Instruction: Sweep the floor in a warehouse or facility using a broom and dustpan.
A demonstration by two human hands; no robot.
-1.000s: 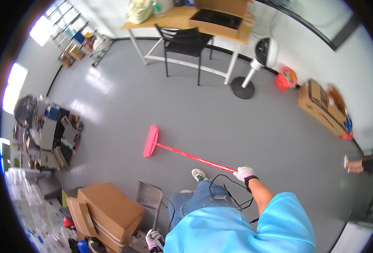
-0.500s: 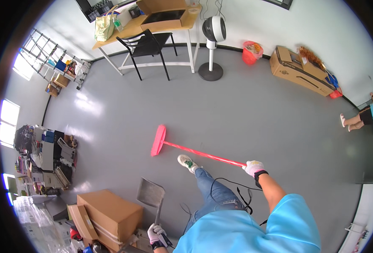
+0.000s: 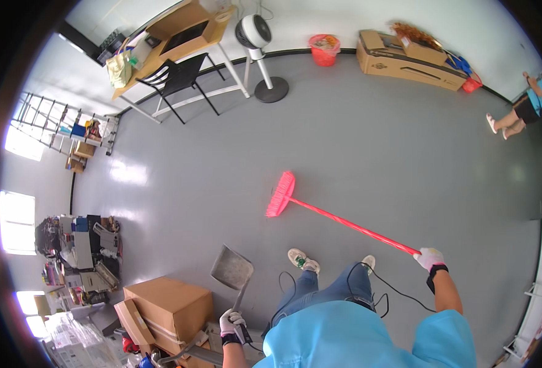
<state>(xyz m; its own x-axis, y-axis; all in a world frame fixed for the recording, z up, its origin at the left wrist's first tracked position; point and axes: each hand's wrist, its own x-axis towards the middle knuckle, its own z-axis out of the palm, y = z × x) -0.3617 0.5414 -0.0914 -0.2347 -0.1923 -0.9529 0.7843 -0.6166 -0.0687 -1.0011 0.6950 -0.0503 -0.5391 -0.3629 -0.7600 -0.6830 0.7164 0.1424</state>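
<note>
A pink broom [image 3: 281,195] with a long red handle reaches across the grey floor in front of me. My right hand [image 3: 430,258], in a white glove with a dark wrist strap, is closed round the handle's end. Lower left, my gloved left hand [image 3: 231,321] grips a grey long-handled dustpan [image 3: 233,267] by its handle. The pan is left of my feet, apart from the broom head. A black cable [image 3: 406,294] loops from my right wrist past my legs.
Beside my left hand stands a large cardboard box [image 3: 168,306]. Stacked clutter [image 3: 84,251] lines the left wall. Ahead are a desk [image 3: 228,24], black chair [image 3: 179,78], fan [image 3: 271,90], red bin [image 3: 324,54] and long carton [image 3: 409,66]. A person [image 3: 531,101] stands at far right.
My right hand has moved right, and the broom has shifted right with it. Both my shoes now show, where only one did before. The room has turned in view.
</note>
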